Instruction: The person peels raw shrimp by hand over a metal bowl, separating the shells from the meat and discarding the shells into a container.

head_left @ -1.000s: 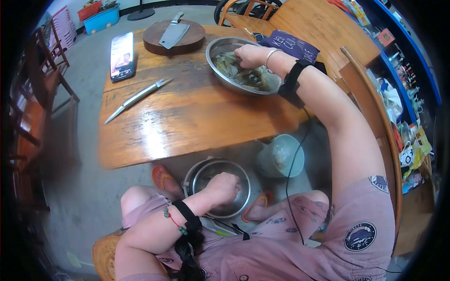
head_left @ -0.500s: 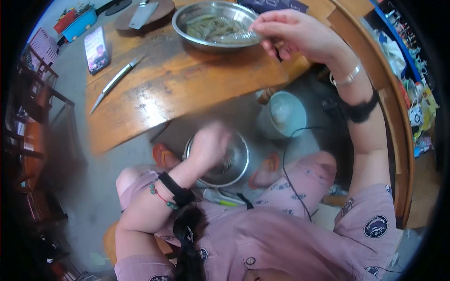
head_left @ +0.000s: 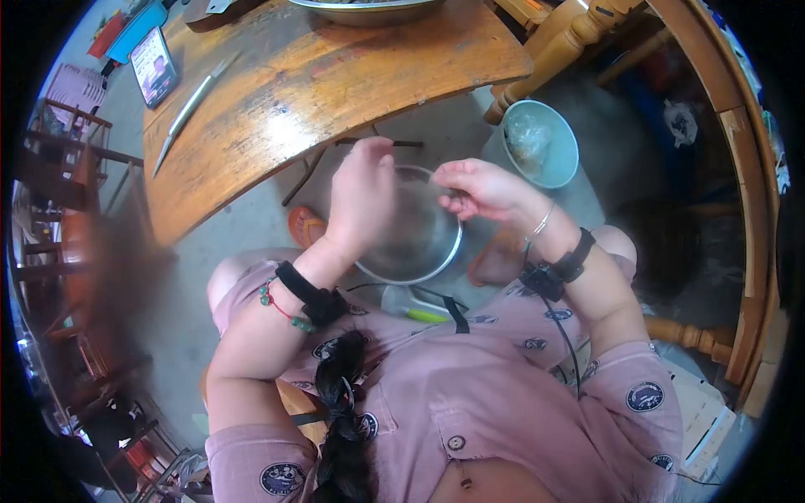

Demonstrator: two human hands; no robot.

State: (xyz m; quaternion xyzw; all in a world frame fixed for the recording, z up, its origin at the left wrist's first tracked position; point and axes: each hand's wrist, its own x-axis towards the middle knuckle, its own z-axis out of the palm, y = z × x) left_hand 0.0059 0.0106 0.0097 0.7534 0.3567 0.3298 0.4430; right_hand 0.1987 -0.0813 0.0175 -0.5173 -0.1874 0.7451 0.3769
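Both my hands are raised over a metal bowl (head_left: 459, 243) on the floor between my feet. My right hand (head_left: 482, 191) is closed in a pinch at the bowl's upper right rim; whatever its fingertips hold is too small to make out. My left hand (head_left: 360, 189) hangs above the bowl's left side, its fingers smeared by motion. The inside of the bowl is blurred. Another metal bowl (head_left: 365, 12), cut off by the top of the view, stands on the wooden table (head_left: 335, 75).
A slim knife (head_left: 191, 113) and a lit phone (head_left: 155, 69) lie on the table's left part. A light blue bucket (head_left: 566, 163) with clear plastic inside stands to the right, near a turned wooden post (head_left: 579, 32). A thin cable (head_left: 568, 335) hangs by my right forearm.
My right hand has come down from the bowl on the table to the floor bowl. My left hand has risen slightly. The view has tilted down, so the table bowl is now mostly out of frame.
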